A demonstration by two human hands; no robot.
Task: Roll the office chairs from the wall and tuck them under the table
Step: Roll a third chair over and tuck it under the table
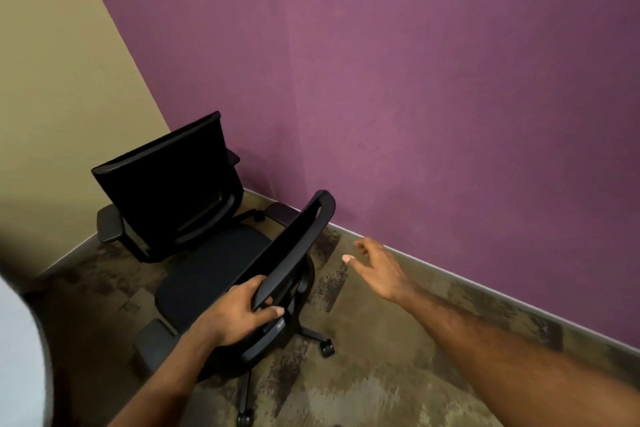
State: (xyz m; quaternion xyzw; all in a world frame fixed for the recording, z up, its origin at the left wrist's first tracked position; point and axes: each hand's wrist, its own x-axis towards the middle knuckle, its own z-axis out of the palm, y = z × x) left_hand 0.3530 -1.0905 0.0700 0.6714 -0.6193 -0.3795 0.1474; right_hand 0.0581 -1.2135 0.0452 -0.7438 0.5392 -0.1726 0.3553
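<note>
Two black office chairs stand in the room's corner. The nearer chair [207,284] has its backrest edge-on to me, and my left hand [239,314] grips the lower end of that backrest's frame, fingers over it and thumb under. The farther chair [166,191] sits in the corner between the two walls, with its backrest turned my way. My right hand [377,270] hovers over the carpet to the right of the nearer chair's backrest, fingers spread, holding nothing. No table is in view.
A purple wall [415,80] runs along the right with a grey baseboard [485,291]. A beige wall [52,80] closes the left side. Patterned brown carpet [381,374] spreads to the right of the chairs. A pale blurred shape [17,357] fills the lower left edge.
</note>
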